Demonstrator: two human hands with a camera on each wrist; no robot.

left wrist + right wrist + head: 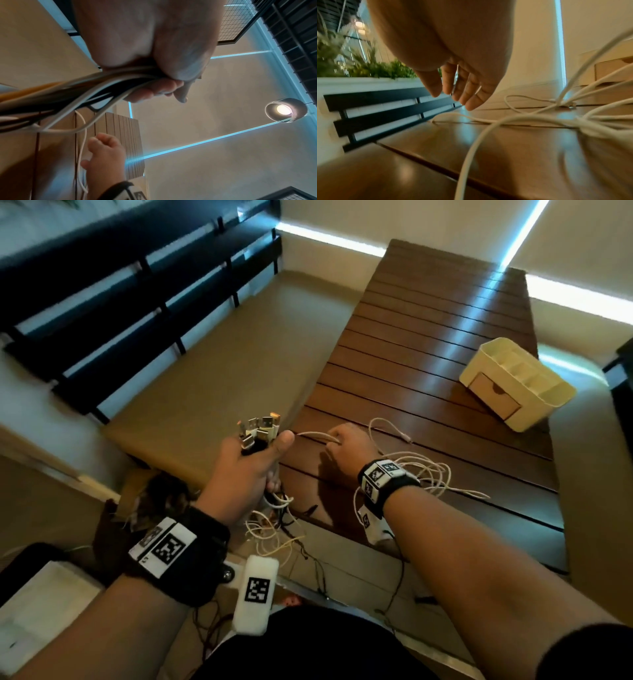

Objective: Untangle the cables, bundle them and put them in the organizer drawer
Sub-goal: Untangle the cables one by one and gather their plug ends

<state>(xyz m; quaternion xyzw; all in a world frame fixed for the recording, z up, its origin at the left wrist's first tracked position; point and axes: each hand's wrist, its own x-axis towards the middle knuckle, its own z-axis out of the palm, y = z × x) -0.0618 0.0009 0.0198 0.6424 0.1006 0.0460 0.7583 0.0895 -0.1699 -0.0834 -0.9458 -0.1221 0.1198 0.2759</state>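
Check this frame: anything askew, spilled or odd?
Yes. Cable slack below the left hand spills off the table edge in a loose tangle, while more white cable sprawls uncoiled on the slats by the right hand. The organizer sits skewed, its drawer shut.

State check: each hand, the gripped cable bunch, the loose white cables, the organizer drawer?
Left hand: gripping a bunch of cables, plugs up.
Bunch of mixed white and black cables: held upright, tails hanging tangled.
Right hand: fingers relaxed, over the table, holding nothing in the wrist view.
Loose white cables: tangled on the brown slatted table.
Cream plastic organizer: drawer closed.
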